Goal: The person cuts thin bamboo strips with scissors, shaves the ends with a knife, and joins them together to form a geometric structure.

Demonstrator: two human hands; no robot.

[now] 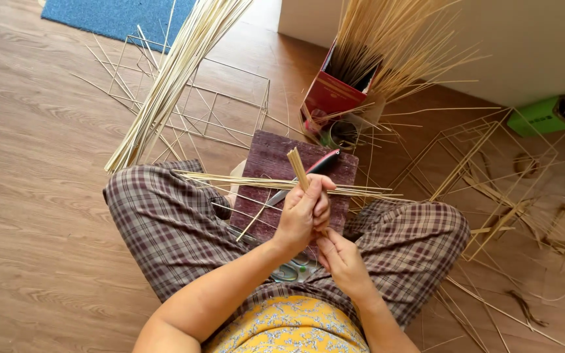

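Note:
My left hand (305, 212) is closed around a small bundle of thin bamboo sticks (297, 167), whose cut ends poke up above the fist. My right hand (341, 258) sits just below it, fingers pinched at the bundle's lower end. Both hands hover over a dark wooden board (266, 160) lying between my knees. A knife with a red and black handle (315, 165) rests on the board. Several loose sticks (230, 180) lie across the board and my checked trousers.
A long sheaf of bamboo strips (178, 72) slants across the floor at the left. A red box (327, 95) full of sticks stands behind the board. Stick frames (230, 98) lie on the floor left and right. A green object (544, 116) sits by the wall. Blue mat (112, 16) at the top left.

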